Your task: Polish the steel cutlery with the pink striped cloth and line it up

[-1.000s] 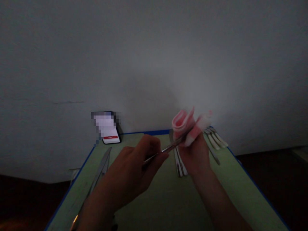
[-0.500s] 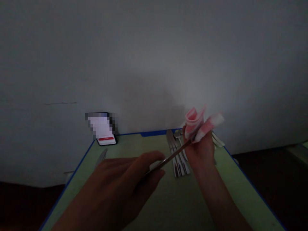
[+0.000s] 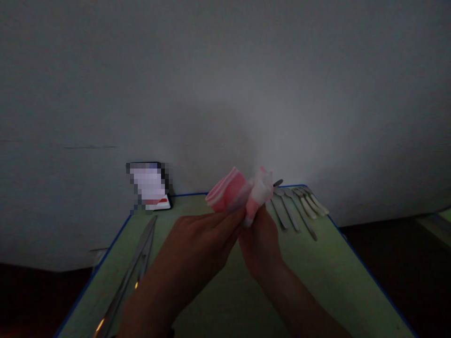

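Observation:
My two hands meet above the table's middle. My right hand (image 3: 262, 246) is closed round a bunched pink and white cloth (image 3: 230, 188), whose folds stick up over the fingers. Against the cloth's lower side presses my left hand (image 3: 204, 241), fingers closed. The thin metal piece of cutlery it gripped half a second ago is hidden now by the hands and cloth; its kind does not show. Right of the hands lie several metal spoons or forks (image 3: 292, 211), handles toward me. Left of my forearm are long metal knives (image 3: 136, 256), partly covered by the arm.
A phone (image 3: 150, 185) leans on the grey wall (image 3: 225, 84) at the table's back left, its screen blurred. White-handled cutlery (image 3: 310, 206) lies at the back right corner. The green table (image 3: 338, 263) has a blue edge, with dark floor at both sides.
My right hand and the cloth have moved left, meeting my left hand. The metal piece that stretched between the hands has gone from sight. More cutlery shows at both sides.

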`<state>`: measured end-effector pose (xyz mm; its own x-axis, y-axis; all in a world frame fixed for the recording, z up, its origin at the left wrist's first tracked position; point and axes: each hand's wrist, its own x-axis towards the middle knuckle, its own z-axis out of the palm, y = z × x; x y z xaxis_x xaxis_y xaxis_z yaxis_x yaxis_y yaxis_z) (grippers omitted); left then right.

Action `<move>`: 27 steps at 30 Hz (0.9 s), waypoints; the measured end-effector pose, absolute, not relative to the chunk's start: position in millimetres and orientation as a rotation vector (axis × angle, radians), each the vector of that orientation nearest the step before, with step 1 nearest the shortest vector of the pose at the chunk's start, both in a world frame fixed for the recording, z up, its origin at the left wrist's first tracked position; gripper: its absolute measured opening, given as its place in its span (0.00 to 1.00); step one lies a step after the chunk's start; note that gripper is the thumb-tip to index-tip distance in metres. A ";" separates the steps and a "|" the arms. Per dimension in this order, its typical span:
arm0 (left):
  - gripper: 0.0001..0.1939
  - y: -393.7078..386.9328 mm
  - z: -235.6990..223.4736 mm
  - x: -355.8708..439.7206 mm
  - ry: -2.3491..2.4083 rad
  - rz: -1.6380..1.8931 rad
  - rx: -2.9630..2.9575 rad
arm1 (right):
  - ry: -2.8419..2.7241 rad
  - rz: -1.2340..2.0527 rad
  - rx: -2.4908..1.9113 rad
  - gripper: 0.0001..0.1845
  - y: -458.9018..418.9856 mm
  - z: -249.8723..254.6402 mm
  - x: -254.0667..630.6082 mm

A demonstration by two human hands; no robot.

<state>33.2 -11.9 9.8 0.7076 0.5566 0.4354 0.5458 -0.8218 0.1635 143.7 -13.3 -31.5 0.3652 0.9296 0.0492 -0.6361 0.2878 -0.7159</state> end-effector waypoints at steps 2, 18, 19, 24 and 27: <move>0.15 -12.1 10.6 30.6 0.921 0.712 2.910 | -0.395 1.235 -0.558 0.12 -5.9 -24.2 154.6; 0.25 -27.8 14.0 40.8 0.828 0.606 2.998 | -0.127 1.123 -0.381 0.10 -2.1 -9.6 212.0; 0.24 -28.5 13.3 42.9 0.843 0.612 2.996 | -0.143 1.117 -0.414 0.08 -3.1 -10.9 204.1; 0.17 -21.1 7.3 47.3 0.916 0.588 2.939 | -0.238 1.207 -0.572 0.03 -12.2 -21.3 163.8; 0.14 -14.7 4.1 46.2 0.952 0.554 2.929 | -0.261 1.250 -0.599 0.05 -13.6 -27.0 152.5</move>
<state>46.2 -14.7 4.1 0.7523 0.5714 0.3278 0.5672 -0.8150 0.1189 152.5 -13.6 -27.0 0.3113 0.9409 -0.1334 -0.8089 0.1887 -0.5568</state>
